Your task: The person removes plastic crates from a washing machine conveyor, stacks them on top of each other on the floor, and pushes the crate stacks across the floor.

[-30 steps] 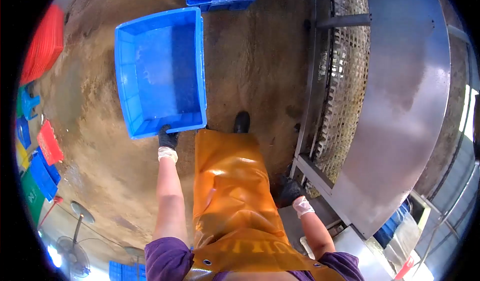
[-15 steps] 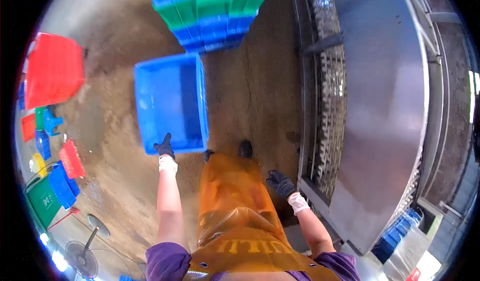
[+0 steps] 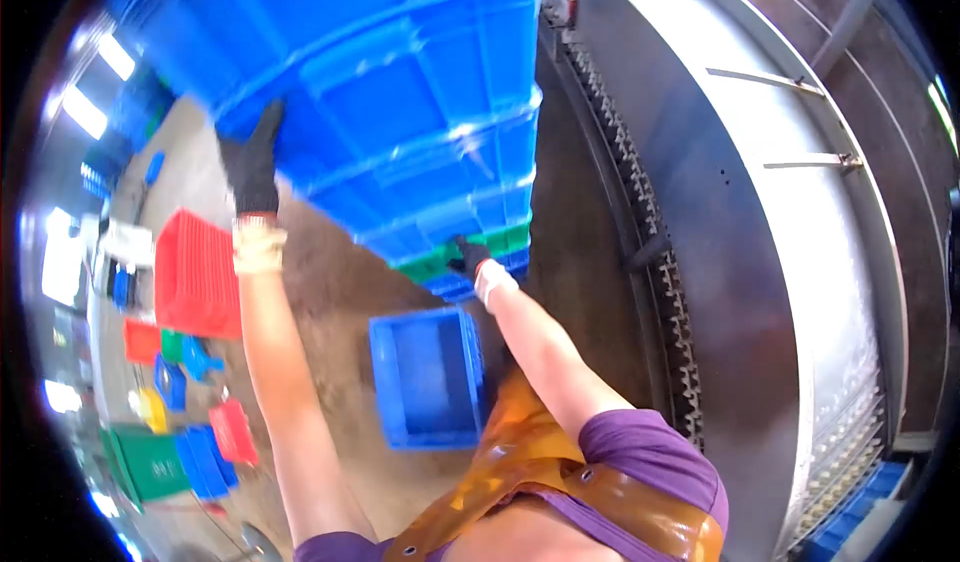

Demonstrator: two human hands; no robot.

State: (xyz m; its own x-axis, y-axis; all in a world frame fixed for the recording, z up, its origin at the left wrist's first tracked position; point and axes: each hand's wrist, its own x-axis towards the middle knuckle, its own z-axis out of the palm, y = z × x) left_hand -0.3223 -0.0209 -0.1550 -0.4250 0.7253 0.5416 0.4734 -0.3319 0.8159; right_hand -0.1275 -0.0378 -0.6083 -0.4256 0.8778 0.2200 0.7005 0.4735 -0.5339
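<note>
A tall stack of blue crates (image 3: 400, 92), with a green crate (image 3: 500, 240) low in it, rises in front of me. My left hand (image 3: 252, 162), in a dark glove with a pale cuff, is raised at the stack's left side. Its thumb and fingers are spread against or close to a blue crate; contact is hard to tell through blur. In a dark glove too, my right hand (image 3: 470, 257) is lower, in front of the green crate, fingers partly extended and apart. An empty blue bin (image 3: 430, 442) rests on the floor below, between my arms.
On the right runs a long metal machine (image 3: 690, 162) with a toothed chain (image 3: 665, 262) along its side. Nested red crates (image 3: 200, 277) stand at left, near a green bin (image 3: 150, 465) and small blue, red and yellow containers. I wear an orange apron (image 3: 530, 432).
My left hand has left the floor bin and risen to the stack. My right hand has moved forward and up. The view has tilted up, bringing the stack closer.
</note>
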